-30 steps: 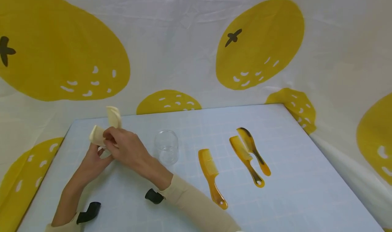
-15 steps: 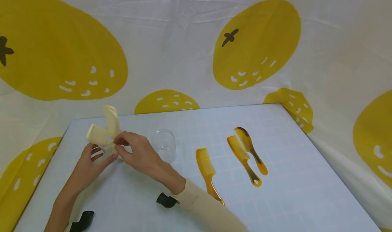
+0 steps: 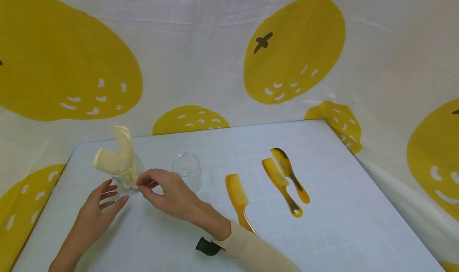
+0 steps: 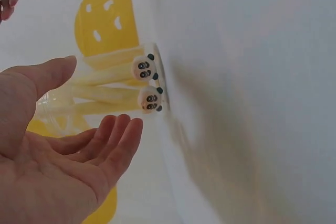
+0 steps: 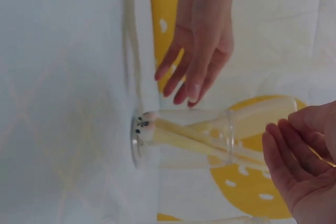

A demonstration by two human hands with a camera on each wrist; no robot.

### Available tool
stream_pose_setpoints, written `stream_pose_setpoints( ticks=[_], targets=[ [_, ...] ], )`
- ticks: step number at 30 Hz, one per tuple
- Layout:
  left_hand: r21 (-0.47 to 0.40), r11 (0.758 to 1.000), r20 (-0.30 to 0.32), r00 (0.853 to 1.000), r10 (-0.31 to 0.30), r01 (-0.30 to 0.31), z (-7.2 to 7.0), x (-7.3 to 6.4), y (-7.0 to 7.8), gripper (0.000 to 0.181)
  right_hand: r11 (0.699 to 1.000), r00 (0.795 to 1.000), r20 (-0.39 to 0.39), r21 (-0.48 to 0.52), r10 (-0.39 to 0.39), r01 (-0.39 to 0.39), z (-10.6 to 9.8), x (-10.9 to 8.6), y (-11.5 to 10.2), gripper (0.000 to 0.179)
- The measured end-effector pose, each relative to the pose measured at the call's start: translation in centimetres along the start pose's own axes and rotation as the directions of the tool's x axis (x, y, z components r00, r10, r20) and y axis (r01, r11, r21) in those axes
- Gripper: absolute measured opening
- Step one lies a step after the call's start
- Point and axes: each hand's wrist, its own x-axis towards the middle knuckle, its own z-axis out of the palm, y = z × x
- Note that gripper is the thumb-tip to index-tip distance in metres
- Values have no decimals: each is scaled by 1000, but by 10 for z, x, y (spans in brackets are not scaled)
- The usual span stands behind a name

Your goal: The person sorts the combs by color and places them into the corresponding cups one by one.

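A clear glass jar [image 3: 121,184] stands upright with cream-coloured, broad-headed utensils [image 3: 107,160] leaning in it. They could be combs, but I cannot tell. Their panda-faced ends [image 4: 149,98] rest at the jar's bottom, while the wide heads stick out above the rim. My left hand [image 3: 94,213] is beside the jar, thumb and fingers spread apart and holding nothing. On the jar's near right side is my right hand [image 3: 175,192], its fingers loosely bent. Nothing shows between those fingers in the right wrist view; whether they touch the jar is unclear.
A second clear glass jar [image 3: 191,180] stands right of the first. Farther right lie three amber combs: one [image 3: 236,192] alone, partly behind the right sleeve [image 3: 251,244], then a pair, a lighter comb [image 3: 276,175] and a dark-patterned one [image 3: 283,160]. A fruit-print cloth [image 3: 201,64] hangs behind the table.
My right hand has drawn back from the cream utensils, toward the right and nearer me. My left fingers have come away from the jar. The head view has shifted slightly.
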Motion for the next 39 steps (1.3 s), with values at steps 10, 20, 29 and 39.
stream_pose_setpoints(
  ticks=[10, 20, 29, 39],
  targets=[
    [-13, 1000, -19, 1000, 15, -15, 20, -24, 10, 61, 992, 1000, 6, 125, 31, -31, -10, -28, 1, 10],
    [-70, 990, -53, 992, 119, -122, 44, -30, 28, 51, 992, 997, 33, 108, 68, -71, -25, -50, 4, 10],
    [-108, 977, -44, 983, 179, -183, 64, -28, 43, 47, 994, 996, -6, 62, 93, -92, -40, -73, 12, 10],
    [-161, 965, -33, 979, 203, -206, 81, -20, 55, 48, 990, 990, -20, 22, 141, -141, -54, -95, 23, 13]
  ],
)
